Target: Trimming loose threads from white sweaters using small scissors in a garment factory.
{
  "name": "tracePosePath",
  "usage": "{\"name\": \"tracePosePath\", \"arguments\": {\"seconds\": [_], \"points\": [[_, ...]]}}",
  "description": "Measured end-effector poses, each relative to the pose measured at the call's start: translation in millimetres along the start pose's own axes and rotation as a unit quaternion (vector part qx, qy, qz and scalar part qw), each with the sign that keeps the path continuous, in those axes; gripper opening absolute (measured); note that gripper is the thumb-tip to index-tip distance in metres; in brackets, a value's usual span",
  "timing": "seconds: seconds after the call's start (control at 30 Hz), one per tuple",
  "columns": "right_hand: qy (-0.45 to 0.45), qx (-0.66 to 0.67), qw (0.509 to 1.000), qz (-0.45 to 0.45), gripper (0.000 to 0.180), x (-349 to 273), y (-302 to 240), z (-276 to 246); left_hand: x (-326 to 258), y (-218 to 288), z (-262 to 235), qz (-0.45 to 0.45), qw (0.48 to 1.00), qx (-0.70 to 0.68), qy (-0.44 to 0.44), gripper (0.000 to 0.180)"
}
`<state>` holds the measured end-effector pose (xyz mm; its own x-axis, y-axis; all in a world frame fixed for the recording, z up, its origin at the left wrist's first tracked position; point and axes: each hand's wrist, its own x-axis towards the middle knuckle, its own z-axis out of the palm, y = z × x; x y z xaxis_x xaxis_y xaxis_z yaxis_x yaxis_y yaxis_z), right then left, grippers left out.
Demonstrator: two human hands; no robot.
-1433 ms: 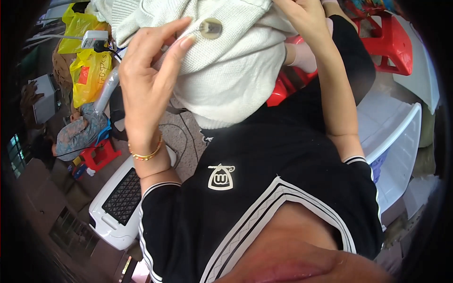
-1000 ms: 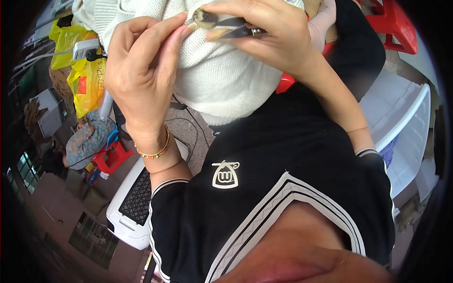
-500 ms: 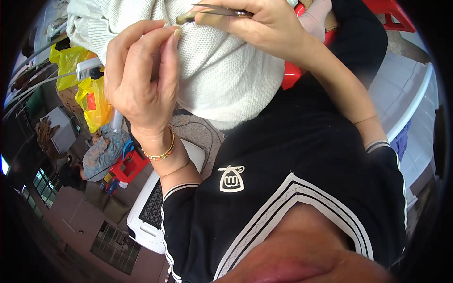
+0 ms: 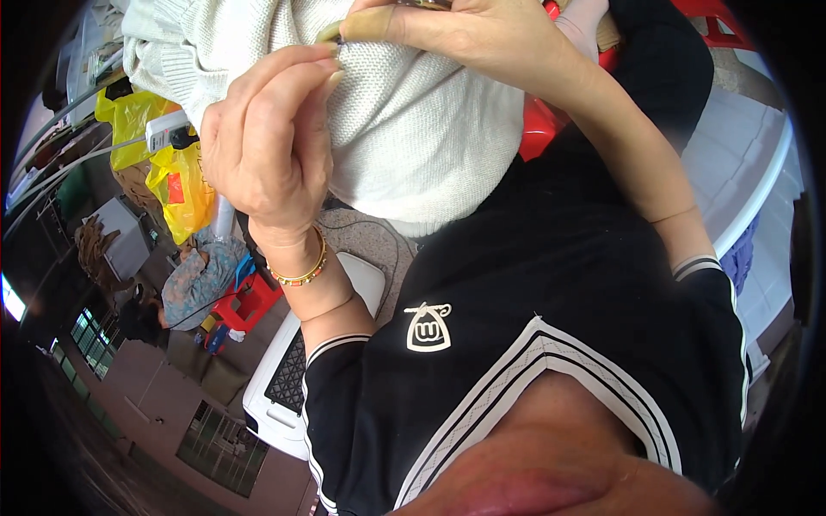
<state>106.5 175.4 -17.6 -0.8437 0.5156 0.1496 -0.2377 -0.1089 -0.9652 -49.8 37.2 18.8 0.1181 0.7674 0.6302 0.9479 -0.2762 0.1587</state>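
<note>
A cream knitted garment (image 4: 413, 150) lies bunched over my lap. Above it, my left hand (image 4: 271, 138) is closed in a pinch, thumb and fingertips together. A tiny dark bit shows by those fingertips, too small to name. Close by, my right hand (image 4: 482, 39) is curled around thread snips (image 4: 423, 3), now mostly hidden by the hand and the upper edge. One digit of that hand wears a yellowish-brown wrap (image 4: 368, 24), and its tip almost meets the left fingertips.
Left of the garment hang yellow plastic bags (image 4: 176, 193) and a white power strip (image 4: 165, 131) with cables. A white appliance with a dark grille (image 4: 288, 378) stands on the floor. Behind is a person in patterned clothing (image 4: 194, 288) by a red stool (image 4: 249, 301). A white round-edged surface (image 4: 740, 172) is at right.
The snips' dark blades, pointing left above the garment before, have turned out of sight. My left hand has shifted slightly right, its pinch tighter; the right hand has edged left.
</note>
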Motion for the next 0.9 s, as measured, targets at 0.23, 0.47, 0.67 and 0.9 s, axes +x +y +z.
{"name": "tracePosePath", "arguments": {"seconds": [0.23, 0.47, 0.67, 0.9], "points": [[0.044, -0.125, 0.975, -0.18, 0.031, -14.7, -1.6, -2.4, -7.5, -3.3, 6.5, -0.053, 0.997, -0.053, 0.031, 0.012], [0.024, -0.275, 0.845, -0.459, 0.04, -9.5, 41.4, -23.2, -9.8, -5.2, 10.1, -0.059, 0.995, -0.064, 0.042, 0.011], [0.066, -0.256, 0.941, -0.213, 0.038, -28.3, -1.0, 1.9, -10.4, -6.0, 10.6, -0.064, 0.994, -0.069, 0.046, 0.01], [0.045, -0.294, 0.892, -0.342, 0.028, -3.3, 29.7, -5.8, -3.3, -3.5, 6.5, -0.022, 0.997, -0.065, 0.042, 0.009]]}}
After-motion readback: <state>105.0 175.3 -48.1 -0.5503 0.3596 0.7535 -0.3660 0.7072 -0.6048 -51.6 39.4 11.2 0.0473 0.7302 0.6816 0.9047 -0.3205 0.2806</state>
